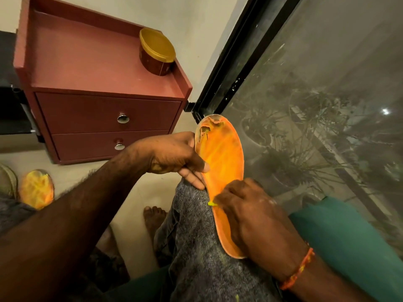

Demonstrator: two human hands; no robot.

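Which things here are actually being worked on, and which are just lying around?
In use: orange insole, held by left hand; yellow bit pinched in right hand.
Lying about, untouched: second insole on the floor, gold-lidded tin, drawer cabinet.

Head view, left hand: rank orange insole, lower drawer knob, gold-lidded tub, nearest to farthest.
1. orange insole: gripped by the left hand, over the knee.
2. lower drawer knob: on the cabinet front, left of the hand.
3. gold-lidded tub: on the cabinet top, far corner.

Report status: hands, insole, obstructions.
Left hand grips orange insole, propped on knee. Right hand pinches small yellow piece at its edge. Nothing blocking.
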